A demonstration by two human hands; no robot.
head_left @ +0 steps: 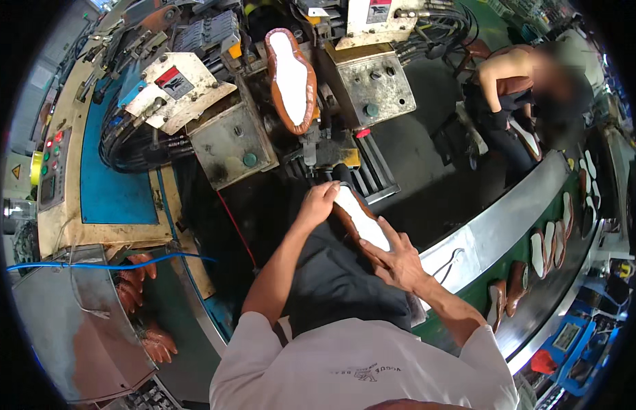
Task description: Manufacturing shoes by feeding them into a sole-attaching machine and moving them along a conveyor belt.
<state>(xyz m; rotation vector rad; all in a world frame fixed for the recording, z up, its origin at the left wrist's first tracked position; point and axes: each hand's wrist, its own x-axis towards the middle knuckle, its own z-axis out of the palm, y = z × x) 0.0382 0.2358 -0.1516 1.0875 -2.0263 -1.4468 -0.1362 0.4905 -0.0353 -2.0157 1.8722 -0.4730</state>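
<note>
A brown leather shoe upper (359, 220), its white insole side up, rests over my lap in both hands. My left hand (318, 206) is closed on its far end, the fingertips pinching the edge. At the nearer end my right hand (394, 260) grips the shoe, fingers lying over the white insole and the brown side. Past my hands, another brown upper with a white sole face (290, 80) sits bottom up in the machine (309, 147). The undersides of both shoes' edges are hidden.
Metal control boxes (234, 140) flank the machine. On the right, a conveyor (461, 311) carries several shoes and uppers beside a metal rail (499, 219) with a thin dark tool (452, 262). Brown uppers (157, 342) lie at left. A co-worker (506, 89) holds another shoe.
</note>
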